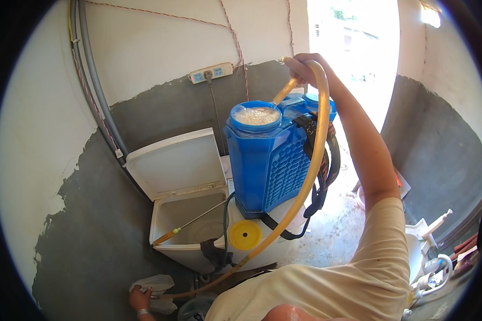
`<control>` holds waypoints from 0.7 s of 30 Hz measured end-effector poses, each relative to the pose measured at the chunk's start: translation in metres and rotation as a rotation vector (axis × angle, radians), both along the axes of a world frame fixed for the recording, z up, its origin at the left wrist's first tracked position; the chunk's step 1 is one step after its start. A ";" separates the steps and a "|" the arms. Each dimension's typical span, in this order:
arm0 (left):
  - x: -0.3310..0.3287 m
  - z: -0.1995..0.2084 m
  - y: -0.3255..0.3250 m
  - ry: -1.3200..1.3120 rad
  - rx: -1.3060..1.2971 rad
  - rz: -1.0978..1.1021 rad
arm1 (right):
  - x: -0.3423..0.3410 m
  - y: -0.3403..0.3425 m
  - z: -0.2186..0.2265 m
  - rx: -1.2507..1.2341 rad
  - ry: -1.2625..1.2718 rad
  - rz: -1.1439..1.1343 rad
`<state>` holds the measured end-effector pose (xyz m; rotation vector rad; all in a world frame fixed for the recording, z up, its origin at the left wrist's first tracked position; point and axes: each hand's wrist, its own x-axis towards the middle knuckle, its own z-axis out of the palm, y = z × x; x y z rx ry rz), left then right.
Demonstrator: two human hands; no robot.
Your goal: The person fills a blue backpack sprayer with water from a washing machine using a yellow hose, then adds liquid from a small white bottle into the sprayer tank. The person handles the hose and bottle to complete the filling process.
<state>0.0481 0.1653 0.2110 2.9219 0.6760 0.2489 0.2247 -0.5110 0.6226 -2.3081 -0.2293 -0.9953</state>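
Observation:
My right hand (304, 68), raised at the upper middle, is closed around a yellowish hose (319, 134). The hose's end angles down at the open round mouth of a blue backpack sprayer tank (250, 176). Foamy, bubbly liquid (257, 115) fills that mouth nearly to the rim. The hose loops down past the tank to the lower left. There my left hand (140, 298) is closed at the hose's other end, beside a crumpled clear plastic bag (158, 282); what its fingers grip is partly hidden. The sprayer stands upright on a white twin-tub washing machine (185, 257), black straps hanging from its side.
The washer's left lid (178, 160) is raised. Across its tub lies a spray lance (190, 223) with an orange handle. A round yellow cap (245, 234) rests by the tank. A power strip (211, 73) is on the wall; a bright doorway and a white basin (415, 251) are right.

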 end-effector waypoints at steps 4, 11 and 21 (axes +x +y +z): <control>0.002 -0.006 0.006 -0.001 0.011 -0.016 | 0.001 -0.001 -0.001 -0.009 0.009 0.006; 0.003 0.006 -0.002 0.087 0.028 0.021 | 0.003 0.004 0.000 0.034 -0.050 0.074; 0.003 0.000 0.003 0.057 0.043 0.004 | 0.003 0.024 0.002 0.073 -0.023 0.135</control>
